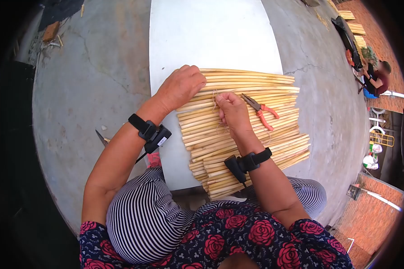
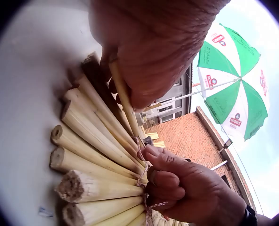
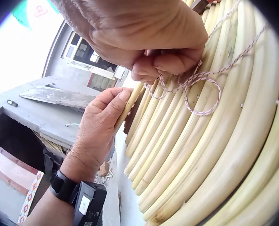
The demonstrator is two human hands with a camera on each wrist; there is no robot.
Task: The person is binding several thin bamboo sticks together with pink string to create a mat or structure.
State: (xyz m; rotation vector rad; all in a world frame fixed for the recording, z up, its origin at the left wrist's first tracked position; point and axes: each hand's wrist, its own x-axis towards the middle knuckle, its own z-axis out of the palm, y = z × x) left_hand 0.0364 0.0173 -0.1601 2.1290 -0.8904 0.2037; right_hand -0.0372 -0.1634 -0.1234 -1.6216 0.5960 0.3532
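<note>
A row of pale yellow stalks lies side by side, bound across by thin twine. My left hand is at the far left end of the row, its thumb and fingers gripping one stalk. In the right wrist view that stalk rises slightly above its neighbours. Over the stalks, my right hand pinches red-and-white twine between thumb and curled fingers. The twine loops loosely beneath those fingers and runs on across the stalks. Pliers with orange handles lie on the stalks just right of my right hand.
Beneath the stalks is a long white board over a grey concrete floor. A pointed metal tool shows beside my left forearm. Another person sits at the far right. A green and white umbrella stands outdoors.
</note>
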